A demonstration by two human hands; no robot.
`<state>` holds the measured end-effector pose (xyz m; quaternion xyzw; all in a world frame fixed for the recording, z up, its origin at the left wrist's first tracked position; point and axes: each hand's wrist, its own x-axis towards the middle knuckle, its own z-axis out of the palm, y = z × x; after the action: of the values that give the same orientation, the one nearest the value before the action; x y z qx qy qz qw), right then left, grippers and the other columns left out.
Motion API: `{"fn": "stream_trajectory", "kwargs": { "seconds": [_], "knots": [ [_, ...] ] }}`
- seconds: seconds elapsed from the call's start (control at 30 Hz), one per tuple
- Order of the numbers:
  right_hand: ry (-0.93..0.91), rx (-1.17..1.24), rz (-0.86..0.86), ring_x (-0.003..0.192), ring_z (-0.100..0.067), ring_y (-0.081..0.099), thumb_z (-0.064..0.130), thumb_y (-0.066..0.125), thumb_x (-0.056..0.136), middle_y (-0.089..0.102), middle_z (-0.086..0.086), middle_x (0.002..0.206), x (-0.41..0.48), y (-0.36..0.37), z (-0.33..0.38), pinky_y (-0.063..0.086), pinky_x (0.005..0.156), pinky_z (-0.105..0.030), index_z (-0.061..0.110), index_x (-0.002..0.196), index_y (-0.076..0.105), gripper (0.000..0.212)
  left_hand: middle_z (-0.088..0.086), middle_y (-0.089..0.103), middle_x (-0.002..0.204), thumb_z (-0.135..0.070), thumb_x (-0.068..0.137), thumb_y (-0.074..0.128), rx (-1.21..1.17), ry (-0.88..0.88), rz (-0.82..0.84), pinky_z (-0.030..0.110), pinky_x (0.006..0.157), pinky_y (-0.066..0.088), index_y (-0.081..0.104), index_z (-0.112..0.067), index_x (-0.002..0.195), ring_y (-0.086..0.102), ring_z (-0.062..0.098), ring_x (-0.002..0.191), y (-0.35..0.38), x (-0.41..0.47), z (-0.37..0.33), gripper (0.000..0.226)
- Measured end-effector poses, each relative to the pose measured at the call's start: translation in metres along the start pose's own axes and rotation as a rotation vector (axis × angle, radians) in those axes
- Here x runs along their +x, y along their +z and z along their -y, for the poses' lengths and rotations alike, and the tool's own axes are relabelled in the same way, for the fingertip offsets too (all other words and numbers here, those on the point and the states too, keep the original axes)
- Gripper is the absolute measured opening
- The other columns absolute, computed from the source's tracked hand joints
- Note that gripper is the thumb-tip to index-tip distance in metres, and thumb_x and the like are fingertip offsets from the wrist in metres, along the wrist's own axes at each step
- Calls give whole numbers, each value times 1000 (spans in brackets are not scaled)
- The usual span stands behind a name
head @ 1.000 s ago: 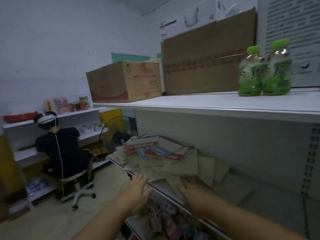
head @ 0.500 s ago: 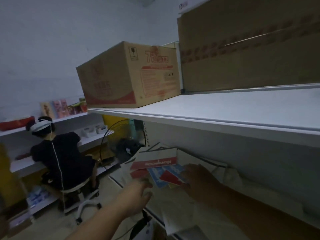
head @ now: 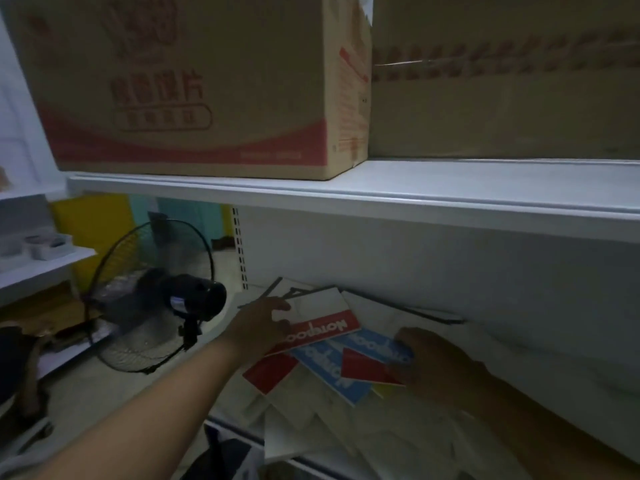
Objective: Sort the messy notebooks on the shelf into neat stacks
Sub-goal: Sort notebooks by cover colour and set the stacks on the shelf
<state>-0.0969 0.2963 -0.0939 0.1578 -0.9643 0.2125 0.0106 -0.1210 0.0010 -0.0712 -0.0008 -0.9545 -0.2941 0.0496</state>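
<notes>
Left hand (head: 258, 329) clamps its fingers on the white, red-banded notebook (head: 320, 315); right hand (head: 436, 362) grip is unclear. Tugging could slide the loose pale notebooks (head: 311, 427) off the white shelf (head: 235, 427).

Bare left hand (head: 258, 327), well lit, smooth at the wrist; left forearm (head: 156, 403) slim and uncovered right down to the frame's edge. Bare right hand (head: 436, 362) deep in shadow, knuckles only faintly outlined; right forearm (head: 540, 434) likewise uncovered. At the bottom left corner, a pale grey patch (head: 10, 468) beside the left arm, perhaps a sleeve hem, too blurred to tell.
</notes>
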Motion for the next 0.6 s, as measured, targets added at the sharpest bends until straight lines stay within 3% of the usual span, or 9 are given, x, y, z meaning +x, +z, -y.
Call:
{"fn": "stream_trajectory", "kwargs": {
  "seconds": [0.07, 0.13, 0.17, 0.23, 0.33, 0.4, 0.47, 0.53, 0.6],
  "knots": [
    [43, 33, -19, 107, -15, 57, 79, 44, 74, 58, 1, 117, -8, 4, 5, 46, 90, -32, 15, 118, 53, 78, 0, 39, 145, -25, 90, 58, 1, 24, 46, 27, 103, 36, 45, -25, 134, 42, 18, 128, -5, 15, 15, 46],
    [92, -42, 7, 137, -12, 33, 60, 41, 90, 35, 4, 149, -20, 3, 18, 22, 110, -24, 18, 146, 28, 70, 2, 34, 148, -35, 89, 57, 113, -14, 126, 39, 113, 26, 36, -26, 141, 33, 21, 136, -5, 28, 29, 57],
    [119, -79, 4, 143, -10, 20, 62, 34, 91, 22, 7, 155, -22, 3, 22, 12, 112, -21, 22, 149, 16, 73, 2, 34, 148, -41, 89, 56, 157, -40, 157, 43, 115, 22, 33, -27, 142, 32, 22, 137, -3, 31, 33, 60],
    [160, -127, -7, 144, -10, 16, 87, 10, 72, 17, 6, 156, -25, 7, 32, 9, 114, -23, 25, 148, 17, 98, 3, 42, 144, -51, 87, 55, 187, -40, 155, 45, 110, 30, 37, -27, 140, 40, 25, 132, 0, 34, 39, 61],
    [228, -261, -212, 128, -20, 44, 78, 2, 81, 50, -6, 138, -24, 13, 38, 34, 104, -29, 23, 138, 46, 90, 3, 51, 132, -61, 78, 57, 221, 15, 117, 45, 100, 42, 43, -30, 136, 51, 25, 119, -1, 40, 44, 66],
    [224, -346, -321, 96, -25, 59, 78, -10, 78, 69, -5, 95, -26, 11, 46, 46, 78, -32, 19, 102, 70, 103, 3, 53, 131, -65, 72, 59, 189, 25, 163, 46, 102, 41, 46, -30, 133, 51, 25, 119, -4, 44, 49, 71],
    [230, -435, -474, 75, -23, 58, 69, 10, 86, 65, 1, 66, -28, 11, 34, 46, 58, -29, 20, 71, 71, 80, 2, 55, 129, -74, 63, 57, 148, 31, 200, 45, 101, 41, 48, -31, 129, 53, 24, 117, -5, 48, 52, 80],
    [288, -459, -493, 72, -23, 57, 69, 20, 86, 63, 2, 64, -31, 6, 33, 46, 53, -29, 23, 65, 70, 71, 2, 55, 128, -80, 58, 55, 204, 15, 171, 45, 101, 41, 46, -31, 130, 52, 24, 118, -8, 47, 51, 88],
    [360, -407, -509, 80, -25, 58, 72, 25, 87, 63, -4, 82, -33, -1, 27, 47, 64, -31, 22, 78, 71, 68, 3, 51, 129, -78, 61, 59, 342, 5, 82, 42, 100, 41, 43, -28, 131, 49, 24, 120, -14, 45, 47, 88]
  ]
}}
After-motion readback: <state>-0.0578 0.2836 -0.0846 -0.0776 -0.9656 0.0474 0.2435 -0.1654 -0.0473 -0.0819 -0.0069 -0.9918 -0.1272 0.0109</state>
